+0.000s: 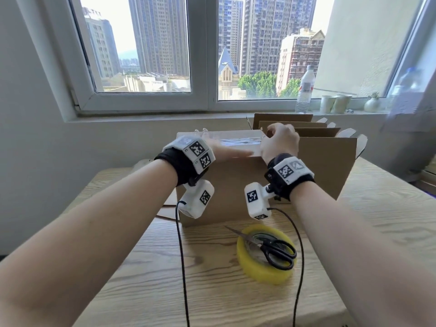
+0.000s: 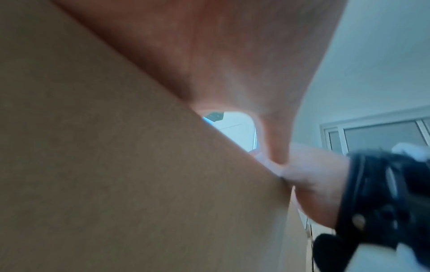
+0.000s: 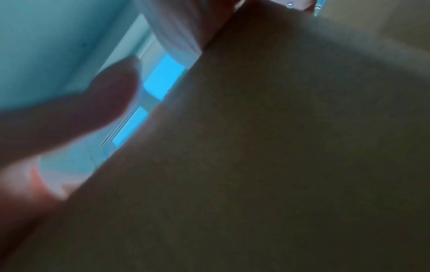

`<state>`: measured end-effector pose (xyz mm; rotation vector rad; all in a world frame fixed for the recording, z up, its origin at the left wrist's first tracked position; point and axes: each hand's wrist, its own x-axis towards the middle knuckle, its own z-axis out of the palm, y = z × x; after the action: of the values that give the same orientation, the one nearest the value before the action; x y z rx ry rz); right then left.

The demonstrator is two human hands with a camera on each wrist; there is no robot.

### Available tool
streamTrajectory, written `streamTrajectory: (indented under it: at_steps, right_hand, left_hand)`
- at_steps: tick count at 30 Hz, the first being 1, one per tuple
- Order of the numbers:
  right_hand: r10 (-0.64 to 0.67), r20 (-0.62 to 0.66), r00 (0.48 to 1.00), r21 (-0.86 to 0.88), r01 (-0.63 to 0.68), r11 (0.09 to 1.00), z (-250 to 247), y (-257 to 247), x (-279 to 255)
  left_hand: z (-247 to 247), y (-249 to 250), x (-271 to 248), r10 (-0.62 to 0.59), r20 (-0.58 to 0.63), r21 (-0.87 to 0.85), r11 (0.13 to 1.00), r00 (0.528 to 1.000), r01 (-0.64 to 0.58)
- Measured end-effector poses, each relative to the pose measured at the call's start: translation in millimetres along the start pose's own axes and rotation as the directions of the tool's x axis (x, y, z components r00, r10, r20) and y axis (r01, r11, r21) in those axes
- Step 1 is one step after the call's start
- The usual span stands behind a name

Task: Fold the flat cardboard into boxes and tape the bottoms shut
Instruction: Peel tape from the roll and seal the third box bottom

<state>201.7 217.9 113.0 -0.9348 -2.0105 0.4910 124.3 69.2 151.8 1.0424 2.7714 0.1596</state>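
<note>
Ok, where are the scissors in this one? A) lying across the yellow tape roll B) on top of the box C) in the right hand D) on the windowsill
A: the scissors lie across the tape roll on the table, near the box.

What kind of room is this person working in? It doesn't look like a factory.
Probably a room in a high-rise flat or small office, not a workshop. A wooden table stands under a window facing apartment towers, and the sill holds a water bottle and paper cups.
</note>
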Motion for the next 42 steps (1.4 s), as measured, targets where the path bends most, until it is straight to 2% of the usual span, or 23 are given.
streamTrajectory:
  at_steps: [2, 6, 8, 11, 18, 22, 25, 28, 30, 32, 34, 35, 36, 40, 41, 42]
  right_hand:
    - [-0.097, -0.009, 0.995, -0.077, 0.096, 0.992, -3, -6, -4]
    - [-0.017, 0.054, 0.998, -0.13, 0.024, 0.991, -4, -15, -11]
    - [0.006, 0.076, 0.997, -0.144, 0.005, 0.99, -5, -18, -13]
    - [0.033, 0.111, 0.993, -0.149, -0.017, 0.989, -7, -19, -14]
    - [0.123, 0.183, 0.975, -0.178, -0.09, 0.98, -15, -32, -21]
    - [0.123, 0.194, 0.973, -0.14, -0.097, 0.985, -19, -39, -25]
    - [0.051, 0.163, 0.985, -0.012, -0.05, 0.999, -18, -46, -30]
    - [-0.016, 0.154, 0.988, 0.162, -0.009, 0.987, -17, -62, -34]
    - [-0.011, 0.135, 0.991, 0.294, -0.03, 0.955, -20, -75, -35]
    - [0.01, 0.075, 0.997, 0.408, -0.04, 0.912, -26, -86, -35]
    - [0.086, 0.005, 0.996, 0.53, -0.076, 0.845, -38, -93, -32]
    - [0.131, -0.02, 0.991, 0.586, -0.095, 0.805, -45, -94, -30]
    - [0.158, -0.037, 0.987, 0.617, -0.102, 0.78, -54, -92, -26]
    - [0.22, -0.07, 0.973, 0.621, -0.13, 0.773, -89, -73, -13]
    - [0.28, -0.081, 0.957, 0.642, -0.165, 0.749, -100, -64, -12]
    - [0.335, -0.109, 0.936, 0.645, -0.19, 0.74, -108, -54, -11]
  left_hand:
    - [-5, 4, 1, -0.036, -0.065, -0.037, 0.999, 0.997, 0.034]
    - [-1, -21, 20, -0.102, -0.195, 0.074, 0.99, 0.975, 0.118]
    - [-1, -31, 25, -0.172, -0.175, 0.051, 0.982, 0.969, 0.183]
    - [-9, -34, 22, -0.162, -0.135, 0.026, 0.986, 0.978, 0.167]
    - [-1, -61, 31, -0.252, -0.198, -0.141, 0.964, 0.947, 0.226]
    - [-15, -64, 19, -0.24, -0.208, -0.219, 0.956, 0.948, 0.194]
    - [-41, -71, -6, -0.245, -0.32, -0.313, 0.939, 0.915, 0.142]
    - [-68, -70, -39, -0.232, -0.483, -0.367, 0.929, 0.845, 0.046]
    - [-79, -65, -60, -0.211, -0.614, -0.386, 0.921, 0.76, -0.056]
    - [-84, -57, -77, -0.216, -0.726, -0.411, 0.898, 0.653, -0.16]
    - [-85, -48, -86, -0.249, -0.795, -0.448, 0.856, 0.553, -0.258]
    - [-83, -43, -89, -0.265, -0.816, -0.462, 0.833, 0.513, -0.305]
    - [-81, -40, -88, -0.283, -0.823, -0.483, 0.804, 0.492, -0.347]
    - [-62, -24, -78, -0.289, -0.812, -0.538, 0.705, 0.506, -0.461]
    - [-55, -18, -77, -0.278, -0.8, -0.557, 0.673, 0.531, -0.487]
    - [-46, -11, -75, -0.257, -0.776, -0.587, 0.629, 0.576, -0.51]
